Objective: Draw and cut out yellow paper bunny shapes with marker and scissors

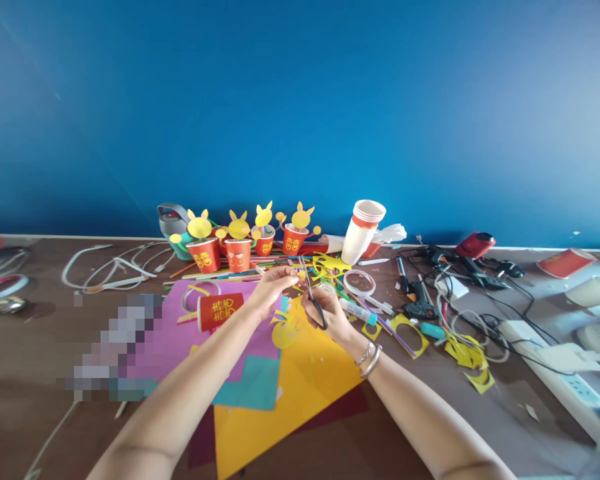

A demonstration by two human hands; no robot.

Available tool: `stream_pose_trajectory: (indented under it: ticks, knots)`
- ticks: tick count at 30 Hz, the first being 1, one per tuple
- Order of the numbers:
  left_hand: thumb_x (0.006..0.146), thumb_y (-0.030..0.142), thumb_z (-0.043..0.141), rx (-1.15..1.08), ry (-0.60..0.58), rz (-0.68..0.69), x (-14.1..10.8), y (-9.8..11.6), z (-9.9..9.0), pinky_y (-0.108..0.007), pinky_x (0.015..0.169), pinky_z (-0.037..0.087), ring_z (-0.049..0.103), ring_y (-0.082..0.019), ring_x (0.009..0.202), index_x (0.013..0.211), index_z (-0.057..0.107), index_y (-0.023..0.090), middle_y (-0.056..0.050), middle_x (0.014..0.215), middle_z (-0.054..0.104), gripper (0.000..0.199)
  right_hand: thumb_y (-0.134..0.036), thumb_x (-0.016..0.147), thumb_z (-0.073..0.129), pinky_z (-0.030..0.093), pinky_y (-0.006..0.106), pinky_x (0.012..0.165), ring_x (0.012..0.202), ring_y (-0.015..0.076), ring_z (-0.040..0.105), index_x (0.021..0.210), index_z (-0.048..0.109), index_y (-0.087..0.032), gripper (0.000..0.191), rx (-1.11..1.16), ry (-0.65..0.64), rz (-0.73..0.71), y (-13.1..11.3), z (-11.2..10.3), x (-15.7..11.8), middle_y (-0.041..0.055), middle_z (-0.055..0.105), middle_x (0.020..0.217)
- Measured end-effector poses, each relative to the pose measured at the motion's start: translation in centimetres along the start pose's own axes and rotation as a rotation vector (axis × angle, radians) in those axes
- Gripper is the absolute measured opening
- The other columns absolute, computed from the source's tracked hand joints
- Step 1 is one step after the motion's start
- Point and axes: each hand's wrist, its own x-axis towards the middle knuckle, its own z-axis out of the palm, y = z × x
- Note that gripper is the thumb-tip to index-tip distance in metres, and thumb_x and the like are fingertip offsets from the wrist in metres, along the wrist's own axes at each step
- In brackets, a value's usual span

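My right hand [327, 313] is closed round the black-handled scissors [316, 308], whose blades point up and away. Facing it, my left hand [275, 287] pinches a small yellow paper piece [301, 275] close to the blades. The scissors' blades look slightly apart, though the exact contact with the paper is too small to tell. Below the hands lies a yellow round paper cutout [285, 332] with ears. To the left, a red paper cup [220, 312] with gold characters rests on its side on purple paper [173, 327].
Red cups with yellow paper animal heads [203, 255] stand along the wall. Stacked white cups [363, 233] lean at the back. Orange paper [260, 433] and teal paper [253, 383] lie in front. A glue gun [420, 303], cables and a power strip [555, 373] crowd the right.
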Motion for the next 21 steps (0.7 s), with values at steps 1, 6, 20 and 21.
stream_pose_trajectory:
  ticks: [1, 6, 20, 21]
  knots:
    - [0.064, 0.026, 0.070, -0.001, -0.002, 0.003, 0.01, 0.00, 0.01, -0.025, 0.066, 0.041, 0.059, -0.014, 0.068, 0.066, 0.060, 0.018, 0.001, 0.065, 0.066, 0.013, -0.050, 0.078, 0.063, 0.026, 0.019, 0.038, 0.039, 0.0048, 0.034, 0.074, 0.051, -0.018, 0.035, -0.001, 0.000, 0.003, 0.00, 0.01, -0.02, -0.0078, 0.041, 0.049]
    - [0.065, 0.026, 0.069, -0.004, -0.006, 0.015, 0.08, -0.06, -0.07, -0.025, 0.068, 0.041, 0.059, -0.013, 0.068, 0.066, 0.060, 0.018, 0.002, 0.063, 0.066, 0.012, -0.051, 0.079, 0.062, 0.026, 0.019, 0.039, 0.039, 0.0048, 0.033, 0.076, 0.051, -0.018, 0.034, 0.002, -0.001, 0.008, -0.13, 0.08, -0.06, -0.0080, 0.040, 0.050]
    - [0.065, 0.029, 0.068, 0.027, 0.008, 0.018, 0.22, -0.27, -0.23, -0.026, 0.069, 0.042, 0.059, -0.014, 0.069, 0.066, 0.060, 0.018, -0.001, 0.068, 0.066, 0.014, -0.051, 0.078, 0.063, 0.026, 0.019, 0.038, 0.039, 0.0047, 0.033, 0.075, 0.051, -0.018, 0.035, -0.002, -0.003, 0.014, 0.13, 0.12, 0.01, -0.0079, 0.041, 0.049]
    - [0.066, 0.029, 0.069, 0.017, 0.008, 0.017, 0.19, -0.26, -0.18, -0.026, 0.069, 0.041, 0.059, -0.014, 0.069, 0.067, 0.060, 0.018, 0.000, 0.067, 0.065, 0.014, -0.051, 0.078, 0.063, 0.026, 0.019, 0.038, 0.039, 0.0046, 0.033, 0.075, 0.051, -0.018, 0.035, 0.005, -0.001, 0.013, 0.15, 0.11, 0.01, -0.0079, 0.041, 0.050]
